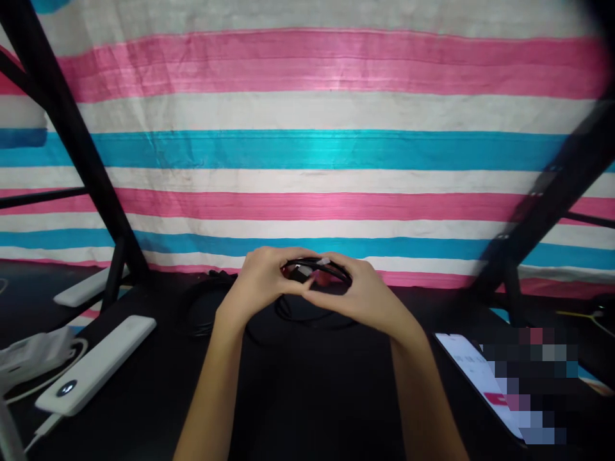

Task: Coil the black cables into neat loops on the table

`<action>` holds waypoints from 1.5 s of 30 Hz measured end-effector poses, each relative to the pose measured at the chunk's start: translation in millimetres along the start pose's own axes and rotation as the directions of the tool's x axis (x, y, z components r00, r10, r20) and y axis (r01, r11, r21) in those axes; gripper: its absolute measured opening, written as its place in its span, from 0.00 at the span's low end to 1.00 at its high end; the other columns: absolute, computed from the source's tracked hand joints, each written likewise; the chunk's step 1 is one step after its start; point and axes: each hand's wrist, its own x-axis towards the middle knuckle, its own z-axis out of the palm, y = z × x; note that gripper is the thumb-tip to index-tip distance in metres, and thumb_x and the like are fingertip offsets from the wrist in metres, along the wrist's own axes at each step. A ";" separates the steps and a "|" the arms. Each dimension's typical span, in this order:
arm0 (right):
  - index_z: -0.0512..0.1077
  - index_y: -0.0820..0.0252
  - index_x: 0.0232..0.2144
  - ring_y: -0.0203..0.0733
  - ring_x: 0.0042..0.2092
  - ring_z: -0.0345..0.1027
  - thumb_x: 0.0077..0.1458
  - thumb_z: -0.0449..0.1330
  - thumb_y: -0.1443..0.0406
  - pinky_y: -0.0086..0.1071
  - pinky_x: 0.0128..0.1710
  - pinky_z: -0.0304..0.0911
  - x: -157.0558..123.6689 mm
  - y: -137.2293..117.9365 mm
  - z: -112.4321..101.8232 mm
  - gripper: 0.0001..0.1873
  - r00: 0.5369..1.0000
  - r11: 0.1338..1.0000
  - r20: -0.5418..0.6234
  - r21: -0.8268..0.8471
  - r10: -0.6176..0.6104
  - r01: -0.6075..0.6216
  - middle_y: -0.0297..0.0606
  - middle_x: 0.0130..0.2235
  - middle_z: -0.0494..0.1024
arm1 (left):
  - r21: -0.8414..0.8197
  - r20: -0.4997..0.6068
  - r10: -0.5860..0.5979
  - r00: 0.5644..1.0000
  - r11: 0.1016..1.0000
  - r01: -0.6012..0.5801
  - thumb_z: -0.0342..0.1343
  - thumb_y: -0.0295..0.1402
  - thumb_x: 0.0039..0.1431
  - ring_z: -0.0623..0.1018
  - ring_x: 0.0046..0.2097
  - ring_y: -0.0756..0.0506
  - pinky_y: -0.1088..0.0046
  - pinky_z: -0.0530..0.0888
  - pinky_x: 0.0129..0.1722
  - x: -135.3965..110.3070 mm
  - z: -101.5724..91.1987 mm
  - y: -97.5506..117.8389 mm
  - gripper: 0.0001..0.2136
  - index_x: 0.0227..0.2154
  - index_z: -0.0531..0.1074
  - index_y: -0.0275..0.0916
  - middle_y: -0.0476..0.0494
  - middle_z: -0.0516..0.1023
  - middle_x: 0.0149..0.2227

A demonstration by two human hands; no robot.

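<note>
Between my two hands is a coiled black cable (pixel 311 262), raised above the dark tabletop (pixel 317 397). My left hand (pixel 266 275) closes on the coil's left side, near a dark connector (pixel 300 274) with a pale end. On the right side of the loop, my right hand (pixel 353 285) grips with its fingers curled behind the cable. The thumbs come close together in front. More black cable (pixel 196 320) lies in loops on the table, to the left of and behind my hands. Parts of the held coil are hidden by my fingers.
At the left lies a long white power strip (pixel 103 365) with a plugged-in white cord, beside a white adapter (pixel 36 355). A phone (pixel 475 378) with a lit screen rests at the right. Black metal bars (pixel 79 141) frame a striped sheet (pixel 331 147) behind the table.
</note>
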 end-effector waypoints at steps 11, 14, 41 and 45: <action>0.64 0.61 0.17 0.28 0.22 0.49 0.44 0.65 0.57 0.26 0.21 0.44 -2.7 9.3 -23.3 0.17 0.975 0.981 0.160 0.097 0.153 -0.170 0.28 0.19 0.56 | -0.405 0.294 -0.074 0.953 0.893 0.195 0.60 0.34 0.53 0.66 0.18 0.54 0.81 0.61 0.20 -14.8 -36.9 -11.4 0.17 0.45 0.66 0.40 0.55 0.67 0.17; 0.67 0.61 0.18 0.28 0.21 0.50 0.45 0.64 0.57 0.26 0.20 0.44 -1.9 14.2 -24.3 0.16 0.964 0.978 0.205 0.086 0.168 -0.189 0.28 0.18 0.58 | -0.511 0.129 -0.025 0.991 0.855 0.088 0.59 0.32 0.54 0.68 0.21 0.54 0.81 0.60 0.20 -11.8 -32.4 -10.9 0.20 0.49 0.62 0.41 0.54 0.69 0.20; 0.64 0.59 0.20 0.21 0.10 0.36 0.36 0.69 0.58 0.23 0.10 0.28 16.5 27.6 -30.5 0.17 0.793 0.555 -0.372 0.830 0.482 0.053 0.20 0.09 0.53 | -0.574 0.606 0.176 0.775 0.771 0.274 0.63 0.37 0.48 0.77 0.36 0.44 0.67 0.70 0.39 -2.9 -8.1 -20.8 0.19 0.42 0.68 0.38 0.43 0.77 0.31; 0.58 0.57 0.18 0.23 0.10 0.34 0.41 0.67 0.53 0.25 0.09 0.28 16.0 31.6 -38.0 0.23 0.774 0.541 -0.398 0.837 0.492 0.086 0.19 0.08 0.48 | -0.702 0.427 0.104 0.898 0.665 0.256 0.59 0.45 0.51 0.78 0.40 0.41 0.63 0.69 0.43 5.5 -4.6 -34.8 0.23 0.47 0.66 0.39 0.39 0.77 0.36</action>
